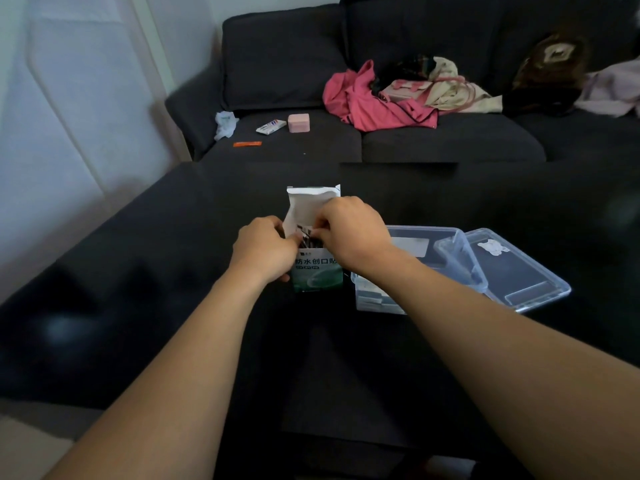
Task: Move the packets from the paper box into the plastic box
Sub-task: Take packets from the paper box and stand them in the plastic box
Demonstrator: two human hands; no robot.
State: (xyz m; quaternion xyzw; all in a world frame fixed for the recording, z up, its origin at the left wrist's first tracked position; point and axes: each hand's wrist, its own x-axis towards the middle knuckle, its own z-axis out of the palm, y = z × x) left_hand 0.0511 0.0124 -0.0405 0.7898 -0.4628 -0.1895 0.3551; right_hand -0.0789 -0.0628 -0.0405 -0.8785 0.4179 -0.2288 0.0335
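1. Left hand (265, 249) wrapped round the left side of the paper box (317, 271), fingers curled, steadying it upright on the dark table (138, 271).
2. Right hand (349, 230) over the open mouth of the box, thumb and fingertips pinched on the tops of the packets (308, 239) standing inside. Number pinched not readable.
3. Box flap (311, 199) folded up and back behind both hands; green and white printed front facing the camera.
4. Packets: thin, flat, light by the look, probably flexible with slick wrappers. Packed upright and close, so likely to cling together or fan out on the way up. Best taken by the top edges, pinched across the flat faces, drawn straight up while the left hand keeps the box down. Box itself light card, apt to lift or tip if not held.
5. Plastic box (450, 258) just beside the paper box on the right, clear, open, partly hidden by the right forearm. A few pale packets (374, 299) apparently already lying flat in its near end. Short carry, low drop, nothing fragile.
6. Clear lid (519, 271) lying flat, touching the far right of the plastic box.
7. Beyond the table: dark sofa (415, 140) with pink cloth (363, 98), pink case (298, 123), small white carton (270, 127), orange strip (247, 144).
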